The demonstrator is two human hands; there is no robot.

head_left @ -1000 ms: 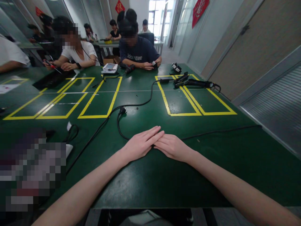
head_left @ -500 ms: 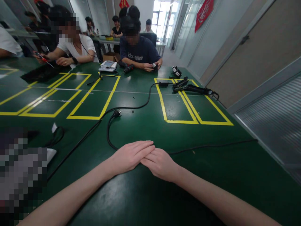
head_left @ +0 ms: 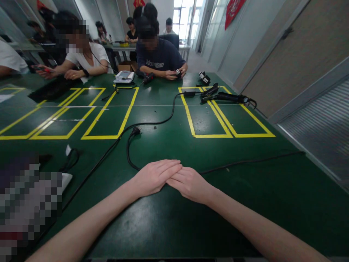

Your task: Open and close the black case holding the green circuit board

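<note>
My left hand (head_left: 155,175) lies flat on the green table (head_left: 245,189), palm down, fingers stretched out to the right. Its fingertips rest over the fingers of my right hand (head_left: 189,183), which also lies flat with fingers extended. Neither hand holds anything. A black power cable (head_left: 131,153) with a plug (head_left: 135,130) curves just beyond my left hand and passes under or behind the hands. A thinner black cord (head_left: 251,161) runs off to the right from behind my right hand.
Yellow tape rectangles (head_left: 212,120) mark the tabletop. Black tools and a power adapter (head_left: 218,94) lie at the far right. Across the table two people (head_left: 158,58) work with small items, near a white device (head_left: 124,76). A blurred object (head_left: 27,203) sits at my left.
Only the view shifted, tilting down and then slightly back up. My hands stay flat and overlapped in the same spot on the table.
</note>
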